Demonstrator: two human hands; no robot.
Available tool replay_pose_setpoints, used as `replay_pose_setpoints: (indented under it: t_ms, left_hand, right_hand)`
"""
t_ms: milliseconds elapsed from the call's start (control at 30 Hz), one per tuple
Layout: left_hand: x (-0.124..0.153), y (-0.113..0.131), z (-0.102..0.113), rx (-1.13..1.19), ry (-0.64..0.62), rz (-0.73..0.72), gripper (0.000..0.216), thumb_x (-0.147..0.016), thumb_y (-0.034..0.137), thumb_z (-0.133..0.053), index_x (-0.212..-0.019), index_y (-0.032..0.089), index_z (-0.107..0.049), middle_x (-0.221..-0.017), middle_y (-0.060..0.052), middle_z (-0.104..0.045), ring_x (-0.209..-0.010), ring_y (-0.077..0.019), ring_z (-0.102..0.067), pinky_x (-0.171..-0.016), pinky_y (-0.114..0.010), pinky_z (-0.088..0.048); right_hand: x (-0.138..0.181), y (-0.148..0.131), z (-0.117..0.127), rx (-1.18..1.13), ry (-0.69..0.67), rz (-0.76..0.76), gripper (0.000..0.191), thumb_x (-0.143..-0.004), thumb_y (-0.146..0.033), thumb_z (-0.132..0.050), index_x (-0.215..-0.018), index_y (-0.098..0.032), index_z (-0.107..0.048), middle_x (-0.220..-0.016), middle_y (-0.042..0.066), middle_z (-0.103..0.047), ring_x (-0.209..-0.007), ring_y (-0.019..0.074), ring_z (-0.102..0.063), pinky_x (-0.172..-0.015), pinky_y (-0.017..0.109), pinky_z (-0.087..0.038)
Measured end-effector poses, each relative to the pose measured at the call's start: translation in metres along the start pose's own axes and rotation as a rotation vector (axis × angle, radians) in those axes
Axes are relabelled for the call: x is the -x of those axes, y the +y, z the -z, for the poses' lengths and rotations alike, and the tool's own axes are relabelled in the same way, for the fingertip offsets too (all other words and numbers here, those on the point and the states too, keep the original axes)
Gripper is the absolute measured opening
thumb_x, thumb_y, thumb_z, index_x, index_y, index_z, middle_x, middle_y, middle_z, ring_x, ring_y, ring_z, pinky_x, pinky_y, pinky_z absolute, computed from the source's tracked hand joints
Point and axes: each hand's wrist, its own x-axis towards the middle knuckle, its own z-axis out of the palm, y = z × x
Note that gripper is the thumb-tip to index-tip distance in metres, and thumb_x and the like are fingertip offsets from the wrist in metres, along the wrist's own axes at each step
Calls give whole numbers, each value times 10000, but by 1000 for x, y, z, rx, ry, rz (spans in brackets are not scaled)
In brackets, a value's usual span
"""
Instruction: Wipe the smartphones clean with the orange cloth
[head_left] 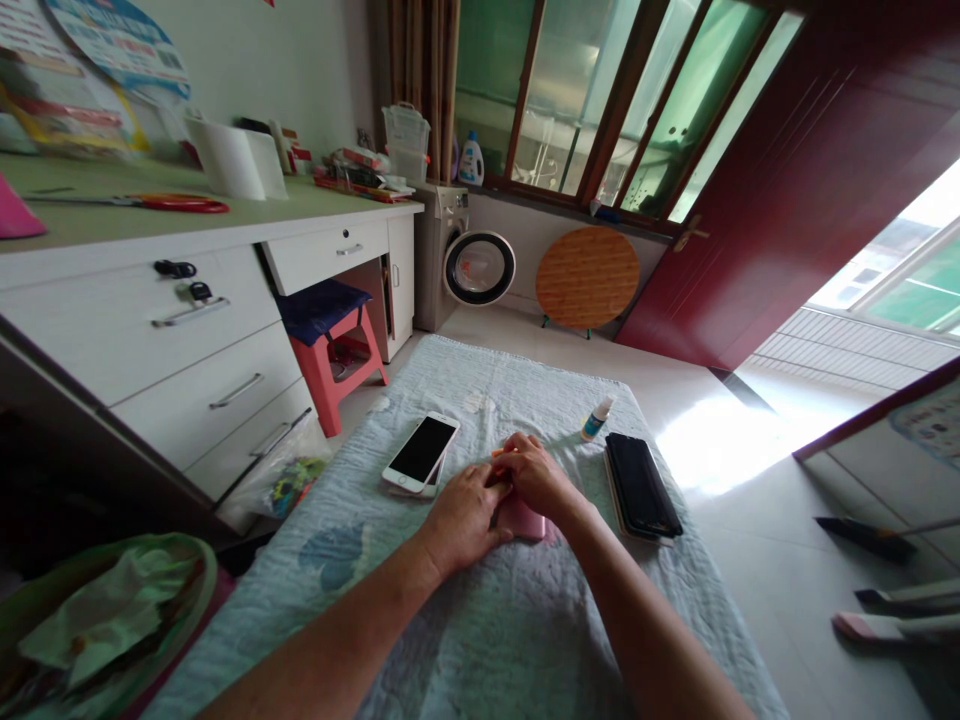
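A flat pink thing with rounded corners, perhaps a phone [523, 522], lies on the cloth-covered table [480, 620], mostly hidden under my hands. My left hand [466, 515] is closed along its left side, thumb at the near edge. Over its far part, my right hand [536, 475] bends its fingers inward against the left fingers. A small orange bit [497, 453] shows by the right fingertips; what it belongs to is hidden. To the left, a white phone [424, 448] rests on another phone. A small spray bottle [597, 418] and a black phone [642, 485] are on the right.
A desk with drawers [217, 350] runs along the left, with a pink stool [341, 360] beneath. A waste basket [112, 620] stands at the lower left. Beyond are a washing machine with its door [480, 268] ajar, a round wooden board [587, 278] and a red door [750, 180].
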Motion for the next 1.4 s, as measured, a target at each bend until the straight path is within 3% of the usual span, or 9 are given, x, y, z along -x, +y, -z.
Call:
replay_pose_setpoints:
  t_ms: [233, 400, 567, 667, 767, 900, 1167, 1400]
  left_hand:
    - [1, 2, 1, -43, -12, 16, 566, -734, 441, -746, -1231, 202, -620, -1204, -126, -577, -1145, -335, -522, -1028, -460, -407]
    - [2, 4, 3, -87, -4, 2, 423, -762, 462, -710, -1099, 210, -660, -1054, -94, -587, -1044, -311, -552, -946, -424, -451]
    - [2, 4, 2, -66, -8, 13, 395, -780, 484, -688, -1075, 225, -645, -1047, -83, -579, -1042, -306, -556, -949, -421, -445]
    - [1, 2, -2, -32, 5, 42, 466, -760, 466, -717, -1133, 213, -600, -1092, -91, -573, -1077, -314, -551, -980, -434, -431]
    - [1, 0, -6, 29, 56, 82, 669, -712, 411, -770, -1270, 185, -476, -1208, -119, -531, -1178, -324, -510, -1035, -446, -403]
    - [0, -4, -11, 99, 107, 74, 869, -655, 322, -813, -1363, 240, -315, -1319, -116, -450, -1278, -317, -448, -1092, -465, -359]
    - [0, -7, -15, 172, 164, 37, 975, -636, 303, -830, -1389, 274, -213, -1342, -118, -442, -1276, -317, -444, -1079, -497, -370]
    - [-1, -6, -13, 153, 138, 71, 948, -613, 259, -816, -1386, 234, -268, -1339, -129, -456, -1267, -320, -460, -1079, -475, -379]
  right_hand:
    - [-20, 3, 4, 81, 7, -111, 201, -916, -213, -555, -953, -253, -749, -1047, 50, -579, -973, 179, -467, -863, 262, -379]
    - [-32, 11, 0, 140, 68, -207, 268, -953, -213, -469, -1025, -237, -727, -1046, 72, -585, -969, 197, -464, -876, 278, -369]
    - [-28, 9, -3, 181, 81, -196, 277, -962, -214, -440, -1020, -239, -710, -1050, 71, -580, -968, 200, -456, -882, 278, -363]
    - [-21, 5, -4, 185, 81, -177, 250, -945, -209, -478, -1036, -255, -706, -1071, 64, -569, -985, 200, -452, -884, 277, -363]
    - [-12, -1, -2, 164, 70, -144, 226, -945, -229, -503, -1026, -264, -711, -1076, 60, -566, -1001, 202, -451, -884, 279, -364]
    - [-1, -10, 2, 122, 53, -79, 238, -971, -255, -475, -979, -252, -714, -1043, 58, -570, -970, 192, -461, -867, 276, -371]
    - [14, -19, -1, 72, 45, -37, 199, -943, -216, -520, -982, -234, -714, -1015, 58, -573, -961, 187, -464, -889, 298, -366]
    - [24, -26, 0, 7, -16, 51, 168, -829, -143, -635, -956, -202, -728, -1001, 68, -577, -927, 192, -486, -881, 312, -387]
